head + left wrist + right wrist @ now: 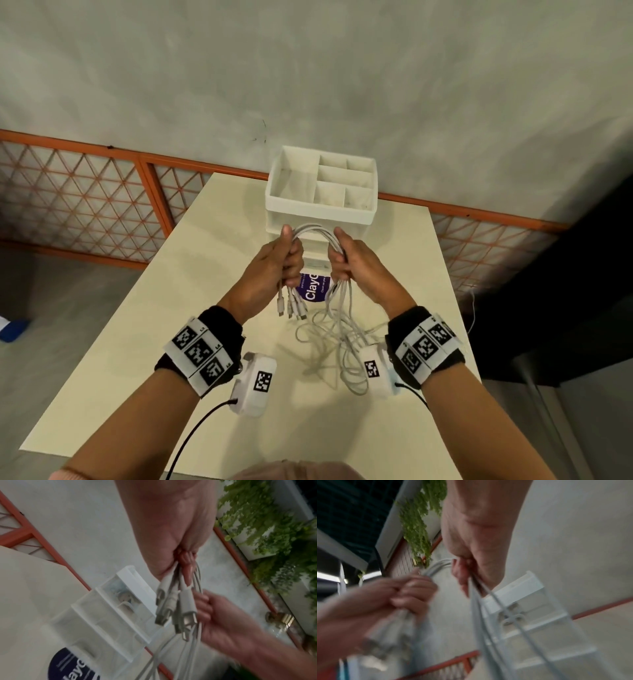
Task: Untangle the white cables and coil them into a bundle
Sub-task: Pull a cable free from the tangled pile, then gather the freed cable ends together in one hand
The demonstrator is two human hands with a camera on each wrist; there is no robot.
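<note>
Cream table (144, 342), white organizer (322, 185) at far edge. Left hand (274, 270) fisted round the white cables (317, 230) near their plugs (291, 308); cables arch across to right hand (356, 265), also clamped on them. Loose ends trail onto table.

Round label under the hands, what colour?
The round label is dark purple with white lettering, clearest in the head view.
</note>
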